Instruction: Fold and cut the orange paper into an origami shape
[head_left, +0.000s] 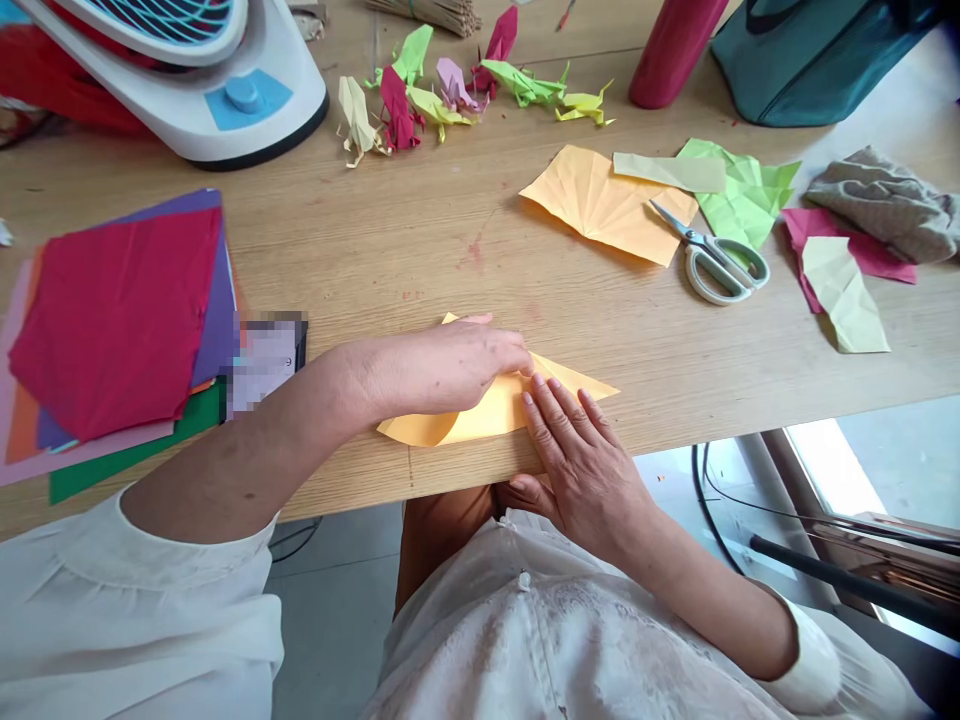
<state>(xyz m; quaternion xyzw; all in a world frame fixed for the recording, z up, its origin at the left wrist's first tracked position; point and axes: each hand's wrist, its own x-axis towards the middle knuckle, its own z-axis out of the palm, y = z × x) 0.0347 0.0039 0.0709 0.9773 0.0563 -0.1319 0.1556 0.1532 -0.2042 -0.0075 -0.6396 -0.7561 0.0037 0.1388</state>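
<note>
A folded orange paper [491, 412] lies at the near edge of the wooden table [420, 230]. My left hand [442, 362] rests on top of it, fingers bent and pressing down toward the paper's middle. My right hand [581, 455] lies flat on the paper's right part, fingers together and pointing away from me, thumb over the table's edge. The fingertips of both hands almost meet at a crease. A pointed corner of the paper sticks out to the right of my hands.
A stack of coloured sheets [112, 320] sits at the left, a phone [266, 355] beside it. Scissors [720, 258] lie on a creased orange sheet [607, 205], with green and pink scraps to the right. Several folded paper figures [450, 95], a fan base [195, 75], a red bottle [671, 50] and a teal bag [817, 60] stand behind.
</note>
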